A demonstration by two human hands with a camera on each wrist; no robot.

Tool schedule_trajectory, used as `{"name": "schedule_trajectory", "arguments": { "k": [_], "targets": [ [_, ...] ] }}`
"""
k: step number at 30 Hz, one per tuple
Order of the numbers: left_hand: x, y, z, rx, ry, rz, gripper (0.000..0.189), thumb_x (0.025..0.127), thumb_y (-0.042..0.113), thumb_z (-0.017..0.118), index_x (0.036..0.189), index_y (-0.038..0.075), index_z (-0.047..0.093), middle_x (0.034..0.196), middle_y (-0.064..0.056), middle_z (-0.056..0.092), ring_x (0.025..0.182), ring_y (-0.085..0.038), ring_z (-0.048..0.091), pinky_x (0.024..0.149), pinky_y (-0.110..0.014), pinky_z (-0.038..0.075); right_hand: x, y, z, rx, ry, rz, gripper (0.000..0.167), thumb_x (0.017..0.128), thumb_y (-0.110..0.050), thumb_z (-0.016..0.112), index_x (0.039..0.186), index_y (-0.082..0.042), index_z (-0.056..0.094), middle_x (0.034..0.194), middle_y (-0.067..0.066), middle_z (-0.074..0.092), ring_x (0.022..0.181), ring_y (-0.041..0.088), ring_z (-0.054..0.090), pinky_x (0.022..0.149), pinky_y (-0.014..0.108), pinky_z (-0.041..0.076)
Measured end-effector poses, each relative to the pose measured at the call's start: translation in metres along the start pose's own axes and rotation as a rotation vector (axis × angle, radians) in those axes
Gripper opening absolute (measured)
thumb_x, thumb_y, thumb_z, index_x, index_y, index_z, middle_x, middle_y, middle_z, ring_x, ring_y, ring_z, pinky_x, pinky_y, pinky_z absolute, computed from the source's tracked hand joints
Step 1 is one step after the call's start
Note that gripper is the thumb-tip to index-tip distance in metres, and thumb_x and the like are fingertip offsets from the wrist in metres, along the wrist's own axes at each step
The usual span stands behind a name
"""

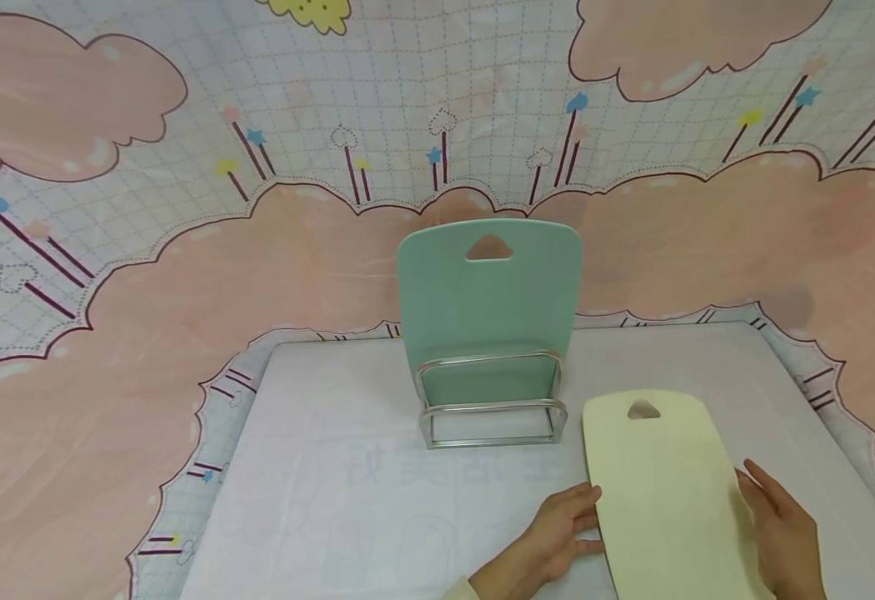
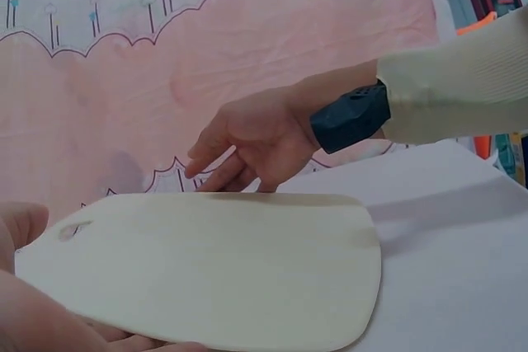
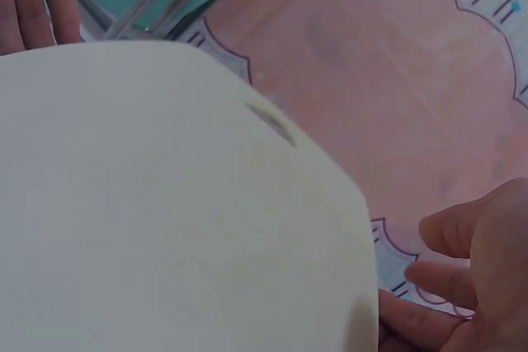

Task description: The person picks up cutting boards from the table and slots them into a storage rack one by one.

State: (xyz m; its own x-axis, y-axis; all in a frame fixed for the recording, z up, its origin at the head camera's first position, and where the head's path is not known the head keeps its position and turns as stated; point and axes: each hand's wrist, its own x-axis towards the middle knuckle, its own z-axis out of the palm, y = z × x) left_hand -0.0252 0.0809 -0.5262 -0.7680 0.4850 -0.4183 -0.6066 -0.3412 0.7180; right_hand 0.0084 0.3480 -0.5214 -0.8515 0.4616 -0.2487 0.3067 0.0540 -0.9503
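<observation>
A pale yellow cutting board (image 1: 662, 492) with a triangular handle hole lies between the two hands at the right of the table. My left hand (image 1: 557, 533) is at its left edge in the head view, fingers fairly straight against the rim. My right hand (image 1: 782, 533) is at the opposite edge. In the right wrist view, the thumb of the right hand (image 3: 470, 269) stands apart from the board while the lower fingertips meet its edge. The left wrist view shows the right hand (image 2: 256, 138) with loose fingers along the board's far side.
A green cutting board (image 1: 490, 300) stands upright in a metal wire rack (image 1: 493, 408) behind and left of the yellow board. The white table (image 1: 317, 467) backs onto a patterned cloth (image 1: 332, 258) with pink cloud shapes.
</observation>
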Motion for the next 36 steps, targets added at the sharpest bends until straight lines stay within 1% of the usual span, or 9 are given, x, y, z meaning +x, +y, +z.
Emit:
{"name": "schedule_trajectory", "arguments": {
  "k": [3,7,15,18,21,26,29,31,36],
  "targets": [
    [-0.002,0.002,0.001,0.022,-0.01,-0.003,0.041,0.095,0.027,0.055,0.127,0.001,0.056,0.109,-0.013,0.065,0.101,-0.025,0.062,0.081,-0.049,0.05,0.0,-0.002,0.003,0.075,-0.01,-0.008,0.059,0.096,-0.033,0.057,0.147,-0.012,0.038,0.098,-0.037,0.059,0.097,-0.022,0.046,0.098,0.005,0.024],
    [-0.005,0.006,0.007,0.044,-0.018,0.008,0.04,0.096,0.027,0.055,0.13,0.005,0.056,0.111,-0.011,0.065,0.102,-0.025,0.061,0.082,-0.049,0.049,-0.002,-0.008,0.005,0.076,-0.012,-0.023,0.06,0.095,-0.034,0.059,0.147,-0.012,0.039,0.1,-0.035,0.061,0.098,-0.022,0.047,0.094,0.002,0.028],
    [-0.012,0.008,0.018,0.094,0.027,0.112,0.051,0.095,0.021,0.056,0.144,0.012,0.043,0.138,-0.015,0.048,0.122,-0.037,0.046,0.086,-0.066,0.041,-0.001,-0.013,0.008,-0.032,0.007,-0.118,0.054,0.096,-0.031,0.059,0.145,-0.013,0.044,0.105,-0.035,0.06,0.098,-0.022,0.047,0.086,0.0,0.031],
    [-0.013,0.01,0.019,0.118,0.014,0.136,0.054,0.095,0.018,0.056,0.146,0.012,0.039,0.143,-0.016,0.044,0.126,-0.038,0.043,0.086,-0.067,0.041,-0.001,-0.016,0.007,-0.102,0.018,-0.127,0.054,0.097,-0.032,0.057,0.146,-0.014,0.042,0.106,-0.039,0.057,0.097,-0.024,0.046,0.086,-0.001,0.031],
    [-0.015,0.015,0.02,0.141,-0.008,0.152,0.061,0.095,0.016,0.056,0.149,0.006,0.031,0.147,-0.02,0.037,0.131,-0.038,0.038,0.089,-0.067,0.039,-0.001,-0.019,0.007,-0.139,0.014,-0.122,0.057,0.097,-0.035,0.055,0.147,-0.014,0.039,0.108,-0.041,0.054,0.098,-0.025,0.044,0.087,-0.001,0.031],
    [-0.016,0.024,0.022,0.212,-0.021,0.167,0.071,0.095,0.017,0.057,0.15,-0.003,0.017,0.152,-0.026,0.021,0.139,-0.04,0.022,0.097,-0.069,0.028,-0.001,-0.024,0.007,0.031,-0.014,-0.116,0.058,0.096,-0.031,0.057,0.147,-0.014,0.038,0.113,-0.033,0.057,0.101,-0.021,0.047,0.084,0.001,0.036],
    [-0.017,0.027,0.023,0.24,-0.045,0.193,0.071,0.096,0.016,0.057,0.151,-0.001,0.015,0.153,-0.021,0.023,0.138,-0.037,0.026,0.1,-0.068,0.026,-0.001,-0.026,0.009,0.166,-0.012,-0.114,0.055,0.095,-0.026,0.06,0.145,-0.014,0.042,0.113,-0.027,0.06,0.099,-0.018,0.052,0.079,0.001,0.039],
    [-0.018,0.029,0.024,0.256,-0.065,0.212,0.071,0.096,0.014,0.056,0.152,0.0,0.013,0.154,-0.02,0.023,0.137,-0.036,0.028,0.101,-0.066,0.026,-0.002,-0.028,0.009,0.196,-0.003,-0.115,0.055,0.094,-0.025,0.061,0.145,-0.013,0.043,0.111,-0.027,0.061,0.098,-0.017,0.053,0.079,0.002,0.04],
    [-0.019,0.032,0.025,0.268,-0.088,0.255,0.073,0.096,0.011,0.056,0.151,-0.002,0.01,0.156,-0.018,0.015,0.141,-0.033,0.019,0.108,-0.056,0.023,-0.001,-0.032,0.009,0.225,-0.013,-0.106,0.057,0.094,-0.024,0.062,0.146,-0.014,0.04,0.108,-0.027,0.062,0.095,-0.017,0.054,0.077,0.003,0.041]
  ]
}}
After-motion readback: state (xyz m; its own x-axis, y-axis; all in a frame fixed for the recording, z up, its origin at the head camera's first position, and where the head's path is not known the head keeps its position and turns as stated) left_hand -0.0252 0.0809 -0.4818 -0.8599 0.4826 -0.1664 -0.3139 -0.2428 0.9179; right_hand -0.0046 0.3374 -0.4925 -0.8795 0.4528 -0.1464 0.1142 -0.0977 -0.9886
